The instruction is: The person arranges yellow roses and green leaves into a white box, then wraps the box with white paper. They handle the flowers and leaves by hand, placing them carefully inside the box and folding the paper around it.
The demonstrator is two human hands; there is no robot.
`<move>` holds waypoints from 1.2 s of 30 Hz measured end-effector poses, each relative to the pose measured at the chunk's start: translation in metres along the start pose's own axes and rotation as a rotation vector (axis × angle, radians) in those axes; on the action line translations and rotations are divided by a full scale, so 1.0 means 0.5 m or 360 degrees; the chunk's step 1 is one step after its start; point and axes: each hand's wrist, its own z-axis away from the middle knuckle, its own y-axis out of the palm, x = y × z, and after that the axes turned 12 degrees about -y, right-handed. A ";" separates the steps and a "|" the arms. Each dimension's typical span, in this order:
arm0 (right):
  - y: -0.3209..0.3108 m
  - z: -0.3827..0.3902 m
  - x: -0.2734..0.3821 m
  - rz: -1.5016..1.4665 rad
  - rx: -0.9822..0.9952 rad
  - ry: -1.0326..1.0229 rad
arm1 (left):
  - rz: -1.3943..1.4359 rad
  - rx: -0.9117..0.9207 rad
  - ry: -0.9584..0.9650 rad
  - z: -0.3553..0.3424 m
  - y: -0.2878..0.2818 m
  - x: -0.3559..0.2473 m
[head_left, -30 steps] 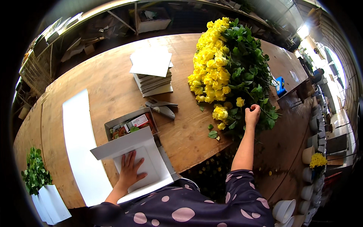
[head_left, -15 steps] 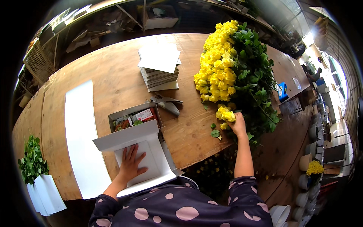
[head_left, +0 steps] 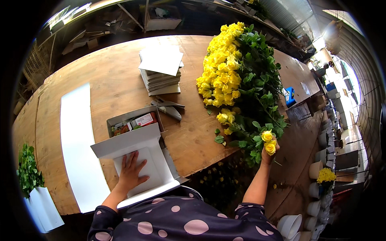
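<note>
the left hand (head_left: 130, 172) lies flat, fingers spread, on a folded white card (head_left: 159, 162) at the near edge of the tabletop (head_left: 189, 140). the right hand (head_left: 270, 156), partly hidden by petals, is closed around two yellow roses (head_left: 268, 142) just off the tabletop's right edge, their heads toward the person. beyond it lies a heap of yellow roses (head_left: 221, 68), blooms left, leafy stems right. a small box (head_left: 113, 122) of odds and ends sits behind the card, beside a grey hand tool (head_left: 171, 110).
</note>
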 end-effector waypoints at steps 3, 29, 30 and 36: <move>-0.022 -0.014 0.022 -0.0061 -0.0004 -0.0046 | 0.0003 -0.0015 0.0013 0.000 0.000 0.000; 0.066 0.043 0.098 -0.0940 0.0590 0.0570 | 0.0047 -0.0113 -0.0003 0.008 -0.001 0.007; 0.031 0.045 0.110 -0.0988 0.0428 0.0626 | 0.0056 -0.0103 -0.0004 0.006 -0.004 0.005; -0.084 0.020 0.172 -0.0943 0.0496 0.0590 | 0.0066 -0.0088 0.0006 0.007 0.006 0.011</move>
